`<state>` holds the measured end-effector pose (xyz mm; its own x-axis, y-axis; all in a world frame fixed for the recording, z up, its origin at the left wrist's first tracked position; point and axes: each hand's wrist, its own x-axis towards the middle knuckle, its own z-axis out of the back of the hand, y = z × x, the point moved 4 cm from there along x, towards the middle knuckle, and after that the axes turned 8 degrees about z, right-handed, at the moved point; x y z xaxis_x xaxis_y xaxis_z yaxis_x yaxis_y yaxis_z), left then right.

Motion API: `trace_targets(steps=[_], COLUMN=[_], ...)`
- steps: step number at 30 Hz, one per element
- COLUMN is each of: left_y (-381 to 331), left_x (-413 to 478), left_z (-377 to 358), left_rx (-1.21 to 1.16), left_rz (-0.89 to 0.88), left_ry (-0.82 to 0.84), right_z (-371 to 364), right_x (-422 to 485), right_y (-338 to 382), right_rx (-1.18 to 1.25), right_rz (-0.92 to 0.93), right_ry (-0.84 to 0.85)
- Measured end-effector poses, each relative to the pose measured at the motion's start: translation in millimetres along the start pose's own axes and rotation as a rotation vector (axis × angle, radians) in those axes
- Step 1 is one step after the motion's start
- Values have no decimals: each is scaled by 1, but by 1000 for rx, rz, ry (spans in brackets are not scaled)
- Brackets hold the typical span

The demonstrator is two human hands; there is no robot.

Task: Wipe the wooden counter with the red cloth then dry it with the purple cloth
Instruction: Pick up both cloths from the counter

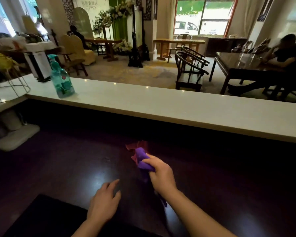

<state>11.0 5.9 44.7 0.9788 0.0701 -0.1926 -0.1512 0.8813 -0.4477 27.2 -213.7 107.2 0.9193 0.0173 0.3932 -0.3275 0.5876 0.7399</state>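
Right hand (161,175) gripping purple cloth (143,161), spray bottle (61,79) part-filled with blue liquid

1. The table (75,168) is dark wood, polished smooth, with a glossy sheen that mirrors a light.
2. The purple cloth (143,161) is soft, matt fabric, bunched.
3. The red cloth (135,147) is thin, matt fabric.
4. The white ledge (178,103) looks smooth and slightly glossy, like stone.
5. The spray bottle (61,79) is clear teal plastic.

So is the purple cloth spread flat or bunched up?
Bunched up: the purple cloth is crumpled in the right hand, one end hanging down, not spread on the counter.
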Motion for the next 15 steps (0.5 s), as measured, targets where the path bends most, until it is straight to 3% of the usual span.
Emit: trace_targets(steps=[3,7,12,15], left_y=[24,33,33,38], left_x=[12,35,77,97], left_z=[8,6,-1,-9], left_rx=[60,189,223,250], left_rz=[0,-18,-42,-39], left_ry=[-27,-33,-39,-10], right_z=[-39,-88,-179,-194], right_x=[36,67,55,45], right_y=[12,7,-43,-62], right_rx=[-48,-314,-507,-508], right_rz=[84,192,18,6], right_ry=[11,56,549,603])
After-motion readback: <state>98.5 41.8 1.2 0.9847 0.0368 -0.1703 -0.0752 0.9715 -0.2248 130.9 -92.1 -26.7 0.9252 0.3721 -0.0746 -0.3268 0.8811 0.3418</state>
